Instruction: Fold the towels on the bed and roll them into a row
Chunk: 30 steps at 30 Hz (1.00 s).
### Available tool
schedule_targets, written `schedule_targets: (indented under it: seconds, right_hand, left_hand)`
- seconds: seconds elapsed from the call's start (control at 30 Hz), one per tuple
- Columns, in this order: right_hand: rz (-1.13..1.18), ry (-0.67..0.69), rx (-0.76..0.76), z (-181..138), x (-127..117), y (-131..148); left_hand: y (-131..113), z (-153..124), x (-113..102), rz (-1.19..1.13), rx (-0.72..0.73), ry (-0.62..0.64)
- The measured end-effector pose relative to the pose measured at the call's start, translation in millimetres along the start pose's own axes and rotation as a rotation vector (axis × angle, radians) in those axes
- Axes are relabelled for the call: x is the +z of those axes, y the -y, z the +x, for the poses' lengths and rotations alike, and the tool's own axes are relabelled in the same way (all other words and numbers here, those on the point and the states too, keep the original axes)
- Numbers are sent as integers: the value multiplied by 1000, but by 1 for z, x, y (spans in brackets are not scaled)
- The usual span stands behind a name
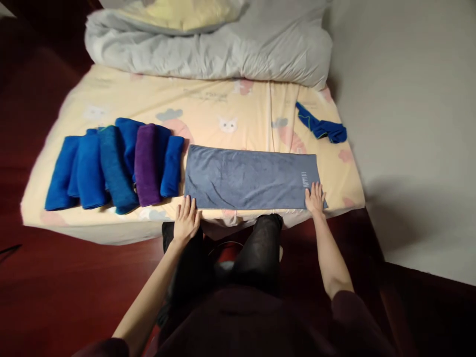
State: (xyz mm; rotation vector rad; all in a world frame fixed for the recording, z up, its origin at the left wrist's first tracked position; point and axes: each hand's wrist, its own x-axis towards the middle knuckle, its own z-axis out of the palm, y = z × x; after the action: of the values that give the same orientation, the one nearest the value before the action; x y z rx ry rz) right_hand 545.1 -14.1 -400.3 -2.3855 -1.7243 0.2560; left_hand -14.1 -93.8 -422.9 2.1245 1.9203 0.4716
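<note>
**poster1:** Head cam is looking straight down at the bed [208,106], which is taking up most of the frame with that cartoon-print sheet on it. A grey duvet [223,49] is sitting bunched up along the far end. Next biggest thing is the grey-blue towel [249,177], lying flat and long along the near edge of the bed, pretty much dead centre in front of the person.

**poster2:** And the pile on the left?

**poster1:** That's a row of rolled towels [115,166], mostly blue with one purple, leaning on each other just beside the flat towel's left end. A crumpled blue cloth [322,126] is lying by itself near the far right corner, well apart from everything.

**poster2:** What are the hands doing?

**poster1:** Both are lying flat, fingers spread, not pinching anything. The left hand [187,218] is resting at the towel's near left corner, right at the mattress edge. The right hand [315,198] is pressing on the near right corner, next to the little white label.

**poster2:** Anything looking risky?

**poster1:** My guess: the towel is sitting so close to the edge that a tug toward the body could be dragging it off onto the floor. Also uneven pressure between the two hands could be skewing it, and a bump from the left arm might be toppling those rolls.
</note>
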Motion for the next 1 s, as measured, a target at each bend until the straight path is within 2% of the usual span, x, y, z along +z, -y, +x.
schedule_targets:
  seconds: [0.07,0.13,0.2,0.23,0.27,0.33,0.4,0.53,0.77,0.87,1.0]
  right_hand:
    - [137,-102,-10,-52,13,28]
    - [322,-164,-18,-121,38,59]
    - [489,-130,25,-193,66,84]
    - [548,-68,65,-225,78,93]
    - [593,23,82,-251,87,98]
    - [650,47,126,-284,94,101]
    - [682,32,116,-294,92,99]
    - [735,-20,160,-278,78,102]
    - [957,38,199,-256,76,134]
    - [1173,51,298,-248,75,148]
    - [1619,108,467,-233,72,166]
  left_hand:
    - [-1,-31,1,4,-11,16]
    - [0,-69,3,11,-25,82]
    - [2,-101,5,22,2,198]
    - [2,-112,5,28,26,245]
    - [3,-120,5,35,50,278]
    - [4,-125,2,51,78,294]
    - [3,-121,-1,66,73,292]
    - [0,-109,-5,58,59,314]
    - [-6,-112,-10,46,46,285]
    - [-8,-111,-11,47,38,291]
    - [-9,-110,-9,56,34,290]
